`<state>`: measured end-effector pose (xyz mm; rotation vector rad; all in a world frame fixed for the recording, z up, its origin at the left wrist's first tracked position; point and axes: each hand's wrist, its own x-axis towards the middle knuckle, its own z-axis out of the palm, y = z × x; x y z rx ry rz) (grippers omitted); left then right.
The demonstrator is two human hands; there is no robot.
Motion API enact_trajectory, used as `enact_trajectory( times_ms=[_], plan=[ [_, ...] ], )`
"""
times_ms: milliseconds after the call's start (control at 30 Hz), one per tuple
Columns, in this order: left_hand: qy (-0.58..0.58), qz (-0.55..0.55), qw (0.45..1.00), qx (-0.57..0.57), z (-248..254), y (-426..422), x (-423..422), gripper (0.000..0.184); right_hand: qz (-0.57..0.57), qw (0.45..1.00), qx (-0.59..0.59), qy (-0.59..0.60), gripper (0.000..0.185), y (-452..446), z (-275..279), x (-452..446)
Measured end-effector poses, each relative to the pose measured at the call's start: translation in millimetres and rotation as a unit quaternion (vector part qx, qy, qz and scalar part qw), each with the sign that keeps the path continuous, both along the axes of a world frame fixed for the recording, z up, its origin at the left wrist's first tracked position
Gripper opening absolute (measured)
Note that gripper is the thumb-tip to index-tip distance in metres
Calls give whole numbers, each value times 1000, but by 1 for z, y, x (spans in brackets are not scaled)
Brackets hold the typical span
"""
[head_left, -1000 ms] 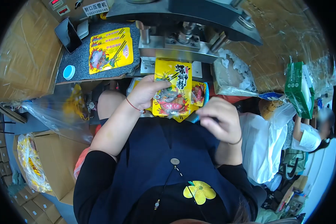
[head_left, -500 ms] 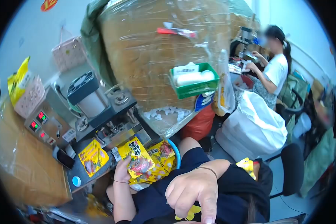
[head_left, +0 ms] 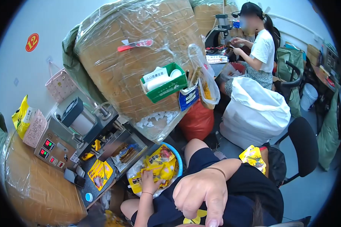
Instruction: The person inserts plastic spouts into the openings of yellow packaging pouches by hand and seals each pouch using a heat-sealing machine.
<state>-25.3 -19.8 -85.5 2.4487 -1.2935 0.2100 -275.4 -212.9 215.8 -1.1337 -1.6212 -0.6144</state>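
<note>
My left hand is down at the blue basin, its fingers closed on a yellow printed packet at the near side. More yellow packets lie heaped in the basin. My right hand is large and close to the camera, above my dark shirt. Its fingers are curled, with one digit pointing to the bottom edge; whatever they grip is hidden. Another yellow packet lies flat on the worktop, beside the press machine.
A control box with lit displays stands left of the press. Ahead is a plastic-wrapped carton carrying a green box. A white sack, a red bag and a black chair stand rightward. A co-worker sits beyond.
My left hand has lowered the yellow packet from beside the press to the basin. My right hand stays near the camera. The view has shifted, and the co-worker appears farther left.
</note>
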Motion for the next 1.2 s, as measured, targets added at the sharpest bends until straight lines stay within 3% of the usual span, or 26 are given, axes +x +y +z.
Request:
enact_trajectory(
  times_ms=[100, 133, 200, 233, 300, 400, 533, 567, 667, 700, 800, 933, 1200],
  plan=[
    [67, 8, 988, -137, 23, 4, -1, 55, -17, 1000, 16, -3, 55, -6, 1, -8],
    [-34, 61, 982, -178, 38, 14, 4, 56, -24, 1000, 15, -7, 55, -9, 3, -9],
    [-107, 165, 947, -254, 64, 40, 38, 57, -32, 999, 17, -12, 55, -13, 4, -10],
    [-228, 218, 919, -235, 71, 55, 58, 61, -33, 999, 18, -13, 54, -15, 4, -9],
    [-223, 314, 907, -171, 83, 79, 84, 73, -30, 999, 21, -12, 53, -17, 2, -8],
    [-164, 274, 945, 68, 42, 128, 118, 74, -26, 999, 21, -13, 52, -21, 1, -3],
    [-125, 235, 961, 78, 58, 136, 87, 61, -40, 999, 4, -26, 50, -33, 3, 8],
    [-190, 207, 959, 33, 52, 141, 94, 47, -41, 999, 1, -24, 50, -34, 3, 10],
    [-76, 207, 975, -18, 62, 148, 108, 35, -43, 999, 7, -16, 50, -30, 0, 19],
    [-109, 226, 966, -55, 65, 143, 106, 28, -41, 999, 8, -14, 50, -30, 1, 22],
    [-147, 179, 970, -76, 62, 155, 114, 28, -34, 999, 1, -11, 50, -36, 6, 31],
    [-126, 202, 964, -119, 63, 155, 120, 26, -41, 999, 12, -1, 49, -32, 5, 42],
    [-96, 196, 975, -38, 87, 147, 127, 18, -57, 997, 47, -10, 39, -24, -7, 91]
  ],
)
